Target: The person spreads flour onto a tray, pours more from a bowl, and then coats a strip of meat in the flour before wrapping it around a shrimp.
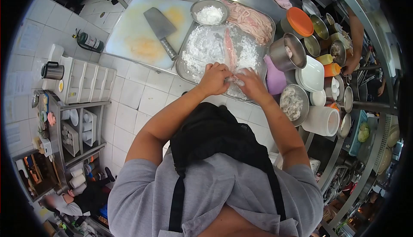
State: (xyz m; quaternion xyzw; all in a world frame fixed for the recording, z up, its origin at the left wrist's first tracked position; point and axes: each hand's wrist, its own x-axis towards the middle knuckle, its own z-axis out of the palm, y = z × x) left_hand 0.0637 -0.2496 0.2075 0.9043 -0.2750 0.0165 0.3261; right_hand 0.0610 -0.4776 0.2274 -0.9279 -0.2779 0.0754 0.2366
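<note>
A long strip of raw pink meat [229, 50] lies on a metal tray [183, 67] dusted with white flour [195, 54]. My left hand [215, 79] pinches the near end of the strip with curled fingers. Close beside it, my right hand [252, 83], floury at the fingertips, grips the same end. Their fingers partly hide the meat there. At the tray's far edge sits a metal bowl of white flour [210, 15]. Next to that bowl, a heap of pale raw meat strips [249, 21] fills the tray's far right corner.
Left of the tray, a cleaver [160, 23] rests on a white cutting board [124, 30]. To the right stand a steel pot [289, 52], an orange-lidded container [300, 21], stacked white plates [310, 73] and a bowl of battered pieces [294, 103]. Another person's arm [355, 39] reaches in at far right.
</note>
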